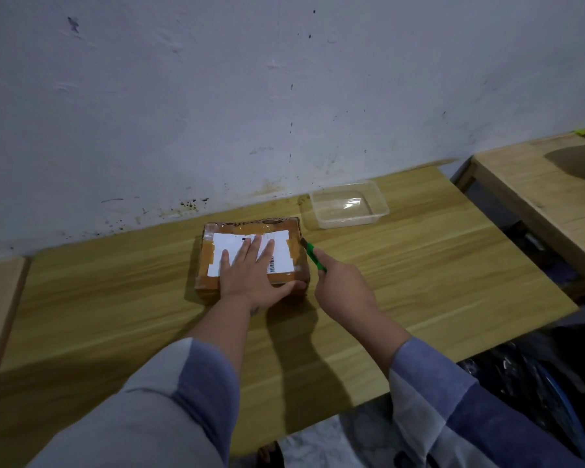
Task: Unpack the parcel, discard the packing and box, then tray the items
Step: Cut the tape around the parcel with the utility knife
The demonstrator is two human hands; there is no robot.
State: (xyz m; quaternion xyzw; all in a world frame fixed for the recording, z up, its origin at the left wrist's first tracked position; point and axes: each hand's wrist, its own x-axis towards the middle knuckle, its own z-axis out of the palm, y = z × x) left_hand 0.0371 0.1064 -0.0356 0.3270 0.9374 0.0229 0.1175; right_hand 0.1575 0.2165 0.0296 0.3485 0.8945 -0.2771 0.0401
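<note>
Head view shows the parcel lying flat on the wooden table, near centre and close to the wall at 12 o'clock. Left hand lies flat on the white label, fingers straight and spread, thumb reaching along the near edge; it presses, it does not grip. Right hand is curled round a green cutter, whose tip meets the parcel's right edge at about 3 o'clock of the box. The two hands are apart, with the box corner between them. An empty clear tray stands just beyond the parcel at 1 o'clock, not touching it.

Assessment: the step in hand appears to be slitting the tape along the right-hand seam. Recommended practice: keep the blade shallow, so the contents are not scored; hold the left thumb clear of the cutting line, as it lies close to that corner; maintain downward pressure so the box does not slide toward the tray; draw the blade along the seam and away from the holding hand
</note>
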